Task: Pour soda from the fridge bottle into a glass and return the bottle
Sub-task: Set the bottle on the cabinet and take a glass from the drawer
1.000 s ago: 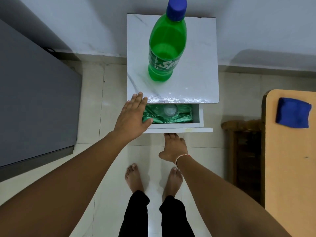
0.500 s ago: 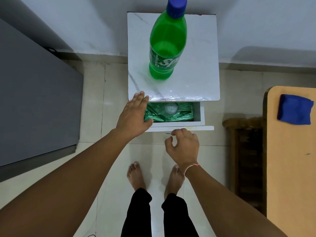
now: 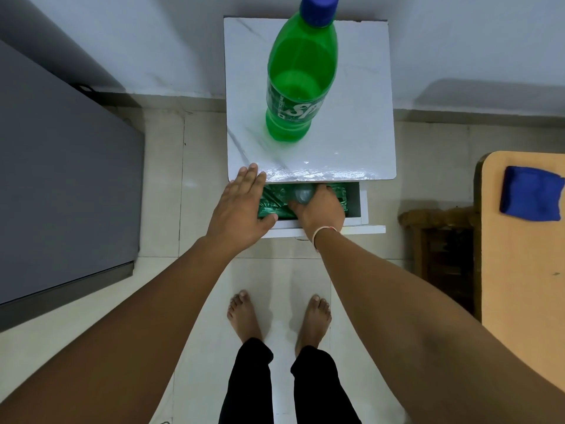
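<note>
A green soda bottle [image 3: 301, 78] with a blue cap stands upright on the white marble-patterned top of a small cabinet [image 3: 360, 111]. Below the top, the cabinet's drawer [image 3: 363, 206] is pulled out and lined with green wrapping. A clear glass [image 3: 302, 192] lies inside it. My right hand [image 3: 319, 209] is in the drawer with its fingers closed around the glass. My left hand [image 3: 241, 209] rests flat at the drawer's left corner, fingers spread and thumb on the drawer front.
The grey fridge [image 3: 61, 179] stands at the left with its door closed. At the right is a tan wooden table [image 3: 519, 270] with a blue cloth [image 3: 532, 194] on it, and a dark wooden stool [image 3: 440, 240] beside it. My bare feet stand on the tiled floor.
My right hand has risen from below the drawer front, reached into the drawer and closed on the glass. My left hand has stayed at the drawer's left corner.
</note>
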